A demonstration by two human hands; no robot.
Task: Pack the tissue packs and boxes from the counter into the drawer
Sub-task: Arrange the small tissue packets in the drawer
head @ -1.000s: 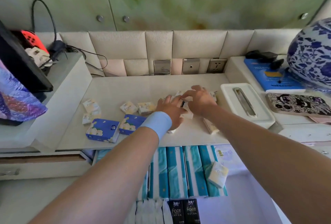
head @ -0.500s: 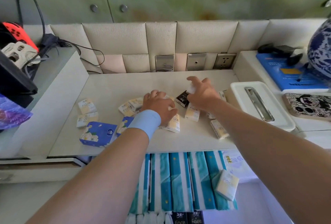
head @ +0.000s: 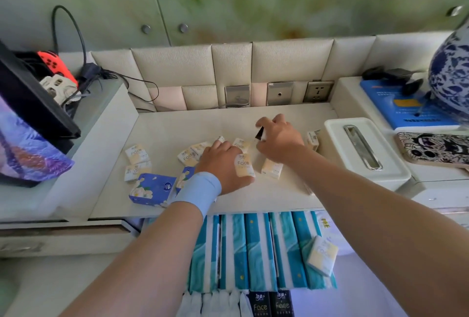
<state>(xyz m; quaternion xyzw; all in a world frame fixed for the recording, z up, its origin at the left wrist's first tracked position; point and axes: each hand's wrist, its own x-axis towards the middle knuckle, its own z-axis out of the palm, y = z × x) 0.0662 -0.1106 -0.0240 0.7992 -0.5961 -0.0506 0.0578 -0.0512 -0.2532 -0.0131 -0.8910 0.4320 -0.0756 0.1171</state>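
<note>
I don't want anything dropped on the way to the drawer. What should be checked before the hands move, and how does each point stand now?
1. Right hand grips its load: ok. The right hand has its fingers curled round a black pack.
2. Left hand grips its load: cannot tell. The left hand lies over yellow packs; its hold is hidden.
3. Drawer open: ok. The drawer stands open below the counter edge.
4. Room in the drawer: cannot tell. Teal packs fill a row, with a loose yellow pack on top.
5. Counter emptied: not ok. Blue boxes and other yellow packs lie on it.
</note>
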